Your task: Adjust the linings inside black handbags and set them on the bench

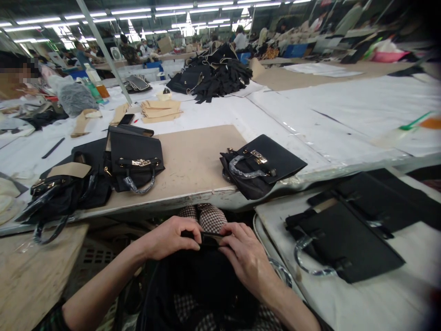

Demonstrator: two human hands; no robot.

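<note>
A black handbag [210,271] rests on my lap, over checked cloth, with its edge between my hands. My left hand [177,236] pinches that edge on the left, thumb below and fingers curled over. On the right, my right hand [241,250] grips the same edge with thumb and fingers pressed together. Between the two hands a narrow lighter strip of the bag's edge shows. One plastic-wrapped handle [280,271] sticks out beside my right forearm. Much of the bag is dark, and its lower part is hard to make out.
On the table ahead lie black handbags with gold clasps, one at the right [272,161] and one at the left [136,156]. More black bags [351,234] lie on the side table at right. Behind are tan pieces [161,111] and a black material pile [220,73].
</note>
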